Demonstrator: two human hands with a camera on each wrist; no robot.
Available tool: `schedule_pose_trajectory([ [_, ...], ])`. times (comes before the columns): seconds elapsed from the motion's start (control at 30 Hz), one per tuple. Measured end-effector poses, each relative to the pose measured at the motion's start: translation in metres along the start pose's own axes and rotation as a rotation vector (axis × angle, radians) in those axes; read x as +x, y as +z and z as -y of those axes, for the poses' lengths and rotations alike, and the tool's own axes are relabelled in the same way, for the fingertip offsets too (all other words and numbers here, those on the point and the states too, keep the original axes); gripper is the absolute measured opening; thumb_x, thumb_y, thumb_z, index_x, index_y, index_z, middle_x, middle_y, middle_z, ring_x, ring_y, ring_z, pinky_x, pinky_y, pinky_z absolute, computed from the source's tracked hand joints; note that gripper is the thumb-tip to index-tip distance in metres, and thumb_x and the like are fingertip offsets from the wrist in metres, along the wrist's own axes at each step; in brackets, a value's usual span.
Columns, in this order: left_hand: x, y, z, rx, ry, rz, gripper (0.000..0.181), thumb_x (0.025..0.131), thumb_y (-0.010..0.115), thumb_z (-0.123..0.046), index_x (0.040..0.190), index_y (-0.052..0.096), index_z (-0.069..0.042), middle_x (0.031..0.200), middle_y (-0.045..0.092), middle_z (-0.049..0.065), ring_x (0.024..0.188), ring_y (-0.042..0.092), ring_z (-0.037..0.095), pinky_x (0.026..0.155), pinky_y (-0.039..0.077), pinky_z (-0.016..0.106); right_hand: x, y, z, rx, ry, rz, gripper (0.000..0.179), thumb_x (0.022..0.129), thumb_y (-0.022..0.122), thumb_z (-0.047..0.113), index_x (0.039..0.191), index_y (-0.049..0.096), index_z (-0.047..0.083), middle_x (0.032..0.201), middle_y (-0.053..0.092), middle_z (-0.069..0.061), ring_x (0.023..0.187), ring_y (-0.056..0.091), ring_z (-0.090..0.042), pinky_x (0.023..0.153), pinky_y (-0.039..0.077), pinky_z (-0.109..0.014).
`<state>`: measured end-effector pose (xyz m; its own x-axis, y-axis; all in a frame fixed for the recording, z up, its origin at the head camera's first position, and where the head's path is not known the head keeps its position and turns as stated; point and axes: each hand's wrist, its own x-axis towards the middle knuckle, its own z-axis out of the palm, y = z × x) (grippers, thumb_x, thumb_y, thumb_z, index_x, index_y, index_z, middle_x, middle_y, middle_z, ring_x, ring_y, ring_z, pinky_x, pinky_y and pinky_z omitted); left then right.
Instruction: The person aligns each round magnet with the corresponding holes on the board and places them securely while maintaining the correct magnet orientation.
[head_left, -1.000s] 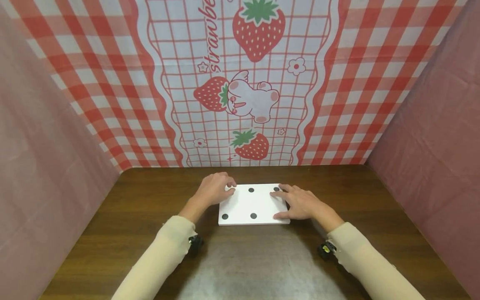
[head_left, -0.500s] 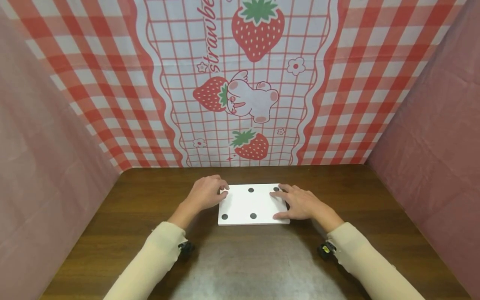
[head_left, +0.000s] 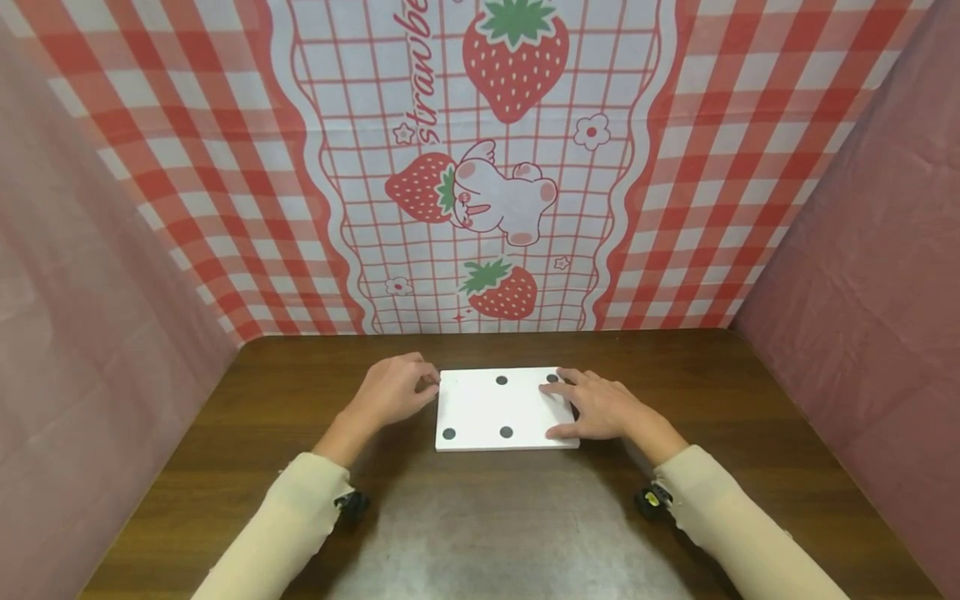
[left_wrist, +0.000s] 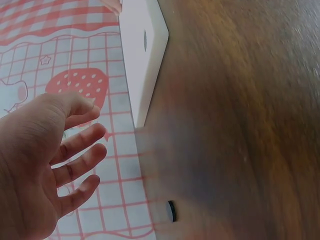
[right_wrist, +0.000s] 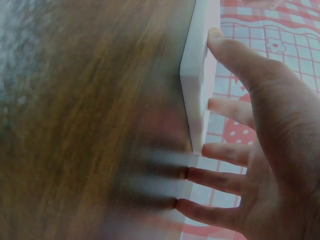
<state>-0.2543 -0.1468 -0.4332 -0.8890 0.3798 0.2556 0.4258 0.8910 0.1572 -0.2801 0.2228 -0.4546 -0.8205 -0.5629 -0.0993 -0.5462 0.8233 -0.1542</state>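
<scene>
A white rectangular board [head_left: 495,408] with round black spots lies on the wooden table. Its back-left corner bears a faint pale mark instead of a dark spot. Just off that corner is my left hand [head_left: 393,387], fingers loosely bent, thumb close to the index finger. Nothing shows between them in the left wrist view. That view also has a small black disc [left_wrist: 171,211] lying on the table; my hand seems to hide it from the head view. My right hand [head_left: 596,406] rests spread on the board's right end, thumb near the front edge, covering the front-right part.
The brown wooden table [head_left: 480,517] extends around the board. A strawberry-print checked cloth [head_left: 480,167] hangs behind it. Pink cloths [head_left: 855,267] hang at both sides. A small black device sits at each wrist.
My left hand has drawn back leftward from over the board's back-left corner to just beside it. My right hand and the board have stayed in place.
</scene>
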Motion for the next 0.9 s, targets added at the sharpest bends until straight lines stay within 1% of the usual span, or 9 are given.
schedule_pose_trajectory([
  [0.23,-0.007,-0.003,0.01,-0.007,0.0,-0.008,0.011,0.099,0.084,-0.024,0.106,0.089,-0.017,0.099,0.08,-0.001,0.086,0.076,0.017,0.079,0.064,0.04,-0.001,0.0,-0.001,0.009,-0.002,0.003,0.089,0.093,0.082,0.07,0.165,0.06,0.023,0.176,0.048,-0.024,0.151,0.057,-0.052,0.103,0.058,-0.075],
  [0.37,-0.012,-0.005,0.017,-0.005,-0.012,-0.013,0.011,0.099,0.084,-0.024,0.106,0.089,-0.016,0.1,0.08,0.0,0.088,0.077,0.019,0.08,0.065,0.041,0.0,0.001,-0.002,0.01,-0.004,0.001,0.089,0.093,0.081,0.07,0.165,0.059,0.023,0.176,0.048,-0.024,0.151,0.057,-0.052,0.103,0.058,-0.075],
  [0.57,-0.017,-0.01,0.026,-0.031,-0.039,-0.014,0.014,0.102,0.083,-0.027,0.109,0.088,-0.017,0.106,0.082,0.001,0.089,0.076,0.021,0.084,0.065,0.047,-0.001,-0.001,-0.001,0.009,-0.003,0.003,0.089,0.093,0.082,0.069,0.165,0.059,0.022,0.176,0.047,-0.025,0.151,0.057,-0.053,0.103,0.057,-0.077],
  [0.7,-0.02,-0.013,0.032,-0.045,-0.061,-0.01,0.017,0.104,0.081,-0.03,0.112,0.088,-0.017,0.11,0.083,0.003,0.094,0.079,0.024,0.087,0.065,0.049,-0.001,-0.001,0.0,0.012,-0.004,0.001,0.088,0.094,0.082,0.068,0.165,0.059,0.021,0.176,0.048,-0.025,0.151,0.057,-0.053,0.103,0.058,-0.076],
  [0.8,-0.022,-0.015,0.037,-0.044,-0.075,-0.014,0.017,0.105,0.08,-0.029,0.112,0.088,-0.016,0.11,0.083,0.004,0.098,0.08,0.027,0.088,0.065,0.051,0.0,-0.001,0.0,0.012,-0.004,0.003,0.088,0.094,0.082,0.068,0.165,0.059,0.021,0.176,0.047,-0.025,0.151,0.057,-0.052,0.104,0.057,-0.076],
  [0.9,-0.024,-0.017,0.041,-0.041,-0.089,-0.019,0.016,0.104,0.081,-0.028,0.112,0.087,-0.016,0.108,0.082,0.004,0.098,0.079,0.029,0.088,0.065,0.053,0.0,0.0,0.0,0.009,-0.004,0.004,0.088,0.094,0.082,0.068,0.165,0.059,0.021,0.176,0.047,-0.025,0.151,0.057,-0.053,0.104,0.057,-0.076],
])
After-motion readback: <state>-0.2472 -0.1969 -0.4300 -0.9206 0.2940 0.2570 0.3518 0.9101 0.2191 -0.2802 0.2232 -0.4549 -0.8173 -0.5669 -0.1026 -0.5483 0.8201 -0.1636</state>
